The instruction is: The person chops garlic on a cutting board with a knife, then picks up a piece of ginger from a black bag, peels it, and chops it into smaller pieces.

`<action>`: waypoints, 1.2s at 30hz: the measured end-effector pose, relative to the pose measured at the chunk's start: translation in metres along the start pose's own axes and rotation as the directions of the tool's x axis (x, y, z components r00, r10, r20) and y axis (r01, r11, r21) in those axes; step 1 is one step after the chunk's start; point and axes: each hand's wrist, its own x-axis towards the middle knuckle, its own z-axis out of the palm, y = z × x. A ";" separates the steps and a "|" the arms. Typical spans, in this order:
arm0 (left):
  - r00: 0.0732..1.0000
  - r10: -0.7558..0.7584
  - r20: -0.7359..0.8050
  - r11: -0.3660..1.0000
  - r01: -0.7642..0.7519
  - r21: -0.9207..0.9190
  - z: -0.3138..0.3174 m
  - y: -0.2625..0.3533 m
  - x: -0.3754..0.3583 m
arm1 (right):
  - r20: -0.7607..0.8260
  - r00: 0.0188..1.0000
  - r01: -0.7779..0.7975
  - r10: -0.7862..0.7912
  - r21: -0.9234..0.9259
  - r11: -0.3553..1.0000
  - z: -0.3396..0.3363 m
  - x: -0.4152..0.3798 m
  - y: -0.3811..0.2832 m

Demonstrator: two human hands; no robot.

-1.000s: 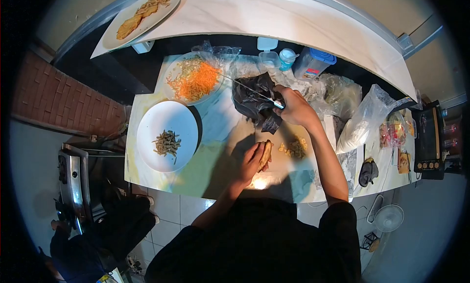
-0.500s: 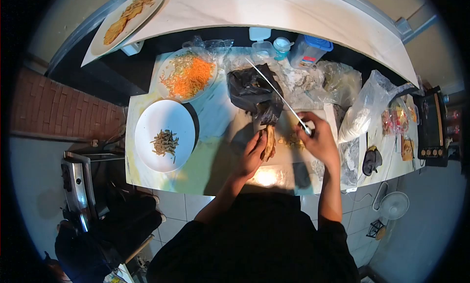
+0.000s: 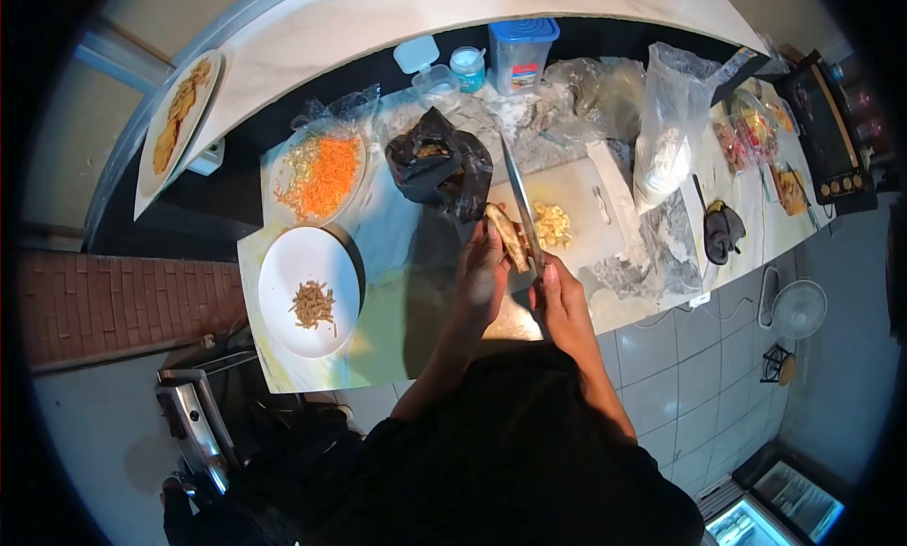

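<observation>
My left hand (image 3: 484,277) is closed around a banana (image 3: 505,232) with brown-spotted yellow skin, held over the front left of the white cutting board (image 3: 584,192). In my right hand (image 3: 565,305) is a long knife (image 3: 518,182), its blade pointing away from me and running right beside the banana. Pale yellow chopped pieces (image 3: 552,225) lie in a small heap on the board, just right of the blade. A crumpled black plastic bag (image 3: 413,168) sits beyond my left hand, its mouth partly open. A small white-handled knife (image 3: 601,204) rests on the board's right side.
At left stand a white plate (image 3: 283,305) with brown strips and a plate of shredded carrot (image 3: 326,178). Behind are a blue-lidded container (image 3: 522,59) and a turquoise jar (image 3: 468,69). A bag of white powder (image 3: 658,163) stands right. Another person in dark clothes (image 3: 255,489) is lower left.
My right hand has come left and nearer, bringing the knife alongside the banana; its blade now stands steeper. The view has turned and shifted, uncovering more of the board and chopped pieces.
</observation>
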 end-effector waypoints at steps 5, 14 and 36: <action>1.000 0.019 -0.024 0.999 -0.018 0.032 -0.003 -0.005 -0.001 | -0.008 1.000 0.009 -0.009 -0.073 0.997 -0.003 0.002 -0.007; 1.000 0.011 -0.026 0.997 -0.009 0.073 0.003 0.006 -0.010 | -0.012 1.000 0.008 -0.010 -0.176 0.984 0.000 0.002 -0.015; 0.999 -0.004 -0.032 0.953 0.014 0.304 0.006 0.014 -0.014 | -0.005 0.999 0.036 -0.039 -0.316 0.948 0.006 0.001 -0.015</action>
